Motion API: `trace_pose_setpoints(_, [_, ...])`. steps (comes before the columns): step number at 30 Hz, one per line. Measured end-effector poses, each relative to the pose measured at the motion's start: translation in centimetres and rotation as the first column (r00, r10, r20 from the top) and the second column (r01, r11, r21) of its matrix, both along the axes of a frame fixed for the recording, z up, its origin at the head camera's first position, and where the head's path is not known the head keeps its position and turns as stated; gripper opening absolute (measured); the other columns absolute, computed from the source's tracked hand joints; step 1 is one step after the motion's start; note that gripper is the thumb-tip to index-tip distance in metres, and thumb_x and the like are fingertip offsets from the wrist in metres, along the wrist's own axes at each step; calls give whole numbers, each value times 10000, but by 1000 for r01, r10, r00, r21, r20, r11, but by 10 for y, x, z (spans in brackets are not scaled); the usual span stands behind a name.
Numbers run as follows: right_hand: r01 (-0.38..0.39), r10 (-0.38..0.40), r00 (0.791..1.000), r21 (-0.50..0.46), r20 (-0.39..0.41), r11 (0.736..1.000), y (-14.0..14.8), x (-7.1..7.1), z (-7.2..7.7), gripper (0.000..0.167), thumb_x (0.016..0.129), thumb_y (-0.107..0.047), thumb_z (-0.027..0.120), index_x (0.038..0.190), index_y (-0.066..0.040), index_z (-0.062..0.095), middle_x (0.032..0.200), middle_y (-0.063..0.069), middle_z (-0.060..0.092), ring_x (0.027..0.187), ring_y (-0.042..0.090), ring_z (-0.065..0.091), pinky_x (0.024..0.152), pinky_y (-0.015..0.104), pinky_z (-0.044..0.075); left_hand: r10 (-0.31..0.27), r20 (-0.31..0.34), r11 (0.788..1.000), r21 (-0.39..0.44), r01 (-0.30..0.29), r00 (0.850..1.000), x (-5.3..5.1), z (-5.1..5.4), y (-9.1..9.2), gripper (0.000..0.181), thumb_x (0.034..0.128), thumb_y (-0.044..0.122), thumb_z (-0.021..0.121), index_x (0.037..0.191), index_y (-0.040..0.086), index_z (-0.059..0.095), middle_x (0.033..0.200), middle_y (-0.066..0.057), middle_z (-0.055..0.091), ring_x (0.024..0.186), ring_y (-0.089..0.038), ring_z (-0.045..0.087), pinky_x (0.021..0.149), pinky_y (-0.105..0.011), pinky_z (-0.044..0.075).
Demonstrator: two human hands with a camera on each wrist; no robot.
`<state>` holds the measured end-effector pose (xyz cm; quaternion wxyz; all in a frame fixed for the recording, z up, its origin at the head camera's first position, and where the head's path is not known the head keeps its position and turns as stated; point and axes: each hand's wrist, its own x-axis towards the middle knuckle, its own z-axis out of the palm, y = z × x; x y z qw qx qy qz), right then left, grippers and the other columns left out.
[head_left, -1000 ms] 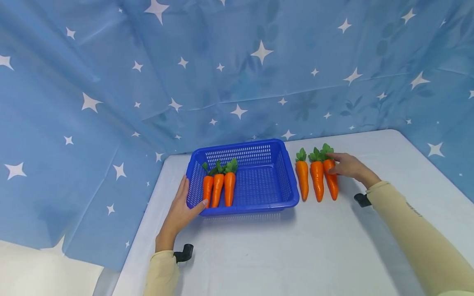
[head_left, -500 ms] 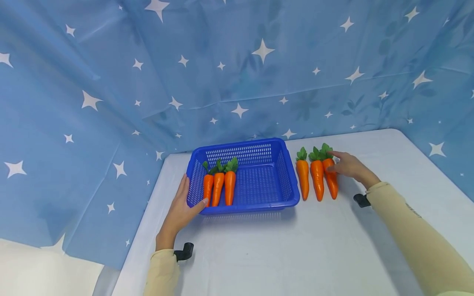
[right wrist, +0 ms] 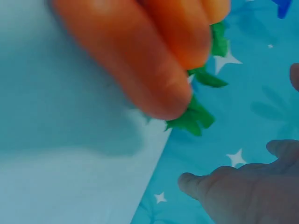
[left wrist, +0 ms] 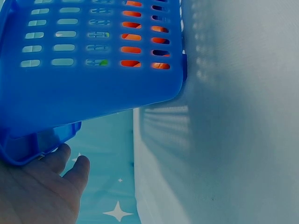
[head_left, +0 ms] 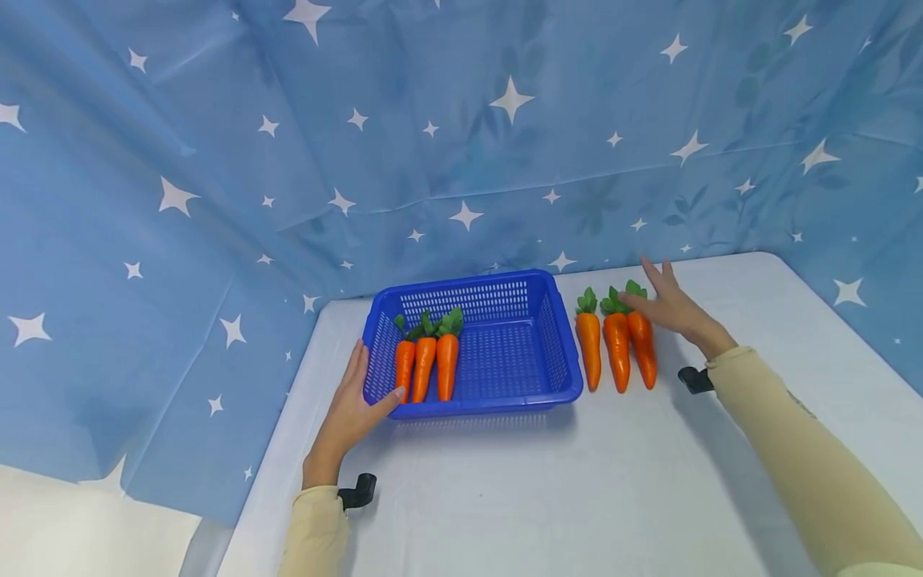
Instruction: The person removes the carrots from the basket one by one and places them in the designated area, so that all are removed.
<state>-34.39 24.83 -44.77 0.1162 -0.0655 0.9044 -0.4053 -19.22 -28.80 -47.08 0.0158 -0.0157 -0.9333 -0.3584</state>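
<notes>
While I watched remotely, left hand [head_left: 355,417], fingers outstretched, touched blue perforated plastic basket [head_left: 497,404] at its eight o'clock; right hand [head_left: 669,308], spread, empty, hung near three tapered orange green-leaved carrots [head_left: 617,353] at basket's three o'clock. Step, I judged: reaching; next move called for pinching one.

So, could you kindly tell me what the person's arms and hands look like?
The left hand and right hand are bare, without gloves. The left sleeve and right sleeve are plain pale cream; the right one bears a small dark marking, too faint to read. A black, bent piece juts out near the left sleeve's end, a similar one near the right's.
</notes>
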Motion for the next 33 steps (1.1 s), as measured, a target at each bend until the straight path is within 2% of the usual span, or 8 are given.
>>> trace_pose_setpoints(5, [-2, 3, 1000, -56, 15, 998, -9, -2, 14, 984, 1080, -593, 486, 1689, -214, -189, 1678, 198, -373, 1541, 559, -223, 1122, 853, 17, 4, 11, 1000, 2, -4, 1000, -1, 0, 1, 1156, 940, 623, 682, 1732, 110, 13, 1803, -79, -24, 1633, -398, 85, 1226, -670, 196])
trace_pose_setpoints(10, [-29, 30, 1000, -155, 2, 987, -22, -5, 28, 957, 1090, -577, 486, 1702, -236, -166, 1733, 153, -289, 1579, 499, -190, 1165, 810, 12, 8, 16, 1000, 5, -8, 1000, -2, -1, 0, 1158, 935, 630, 683, 1734, 129, 11, 1804, -65, -23, 1635, -390, 82, 1224, -675, 196])
trace_pose_setpoints(15, [-84, 86, 996, -220, 0, 972, -38, -7, 40, 935, 1099, -585, 477, 1717, -215, -120, 1775, 188, -117, 1604, 509, -32, 1208, 758, 85, 11, 20, 1000, -5, -11, 1000, -1, -2, -1, 1155, 937, 627, 681, 1734, 129, 9, 1804, -62, -25, 1636, -387, 80, 1221, -676, 200])
trace_pose_setpoints(22, [-148, 156, 988, -252, 12, 956, -64, -10, 62, 859, 1094, -612, 467, 1747, -215, 75, 1764, 228, 144, 1543, 551, 265, 1206, 733, 206, 16, 12, 1000, -1, -16, 1000, -1, -2, -1, 1138, 943, 598, 687, 1735, 128, 19, 1805, -57, -18, 1636, -384, 86, 1222, -674, 197])
trace_pose_setpoints(27, [-195, 203, 979, -306, -5, 932, -87, -15, 73, 826, 1110, -606, 428, 1727, -107, 198, 1736, 240, 237, 1551, 497, 301, 1234, 644, 248, 16, 9, 1000, 10, -16, 1000, -2, 0, 0, 1115, 953, 551, 696, 1732, 110, 32, 1805, -53, -17, 1638, -372, 84, 1237, -651, 174])
trace_pose_setpoints(30, [-225, 237, 971, -349, -8, 910, -101, -17, 76, 835, 1119, -595, 409, 1711, -42, 207, 1709, 283, 273, 1561, 477, 293, 1236, 602, 273, 14, 9, 1000, 8, -14, 1000, -2, 1, 0, 1122, 947, 566, 692, 1732, 107, 35, 1805, -57, -14, 1637, -376, 88, 1235, -652, 175])
trace_pose_setpoints(33, [-245, 270, 963, -392, 8, 887, -113, -19, 77, 826, 1124, -585, 411, 1711, -40, 205, 1705, 286, 279, 1555, 471, 311, 1236, 583, 294, 12, 15, 1000, 6, -12, 1000, -1, 2, 1, 1138, 940, 588, 689, 1732, 106, 30, 1804, -74, -10, 1633, -394, 91, 1225, -663, 180])
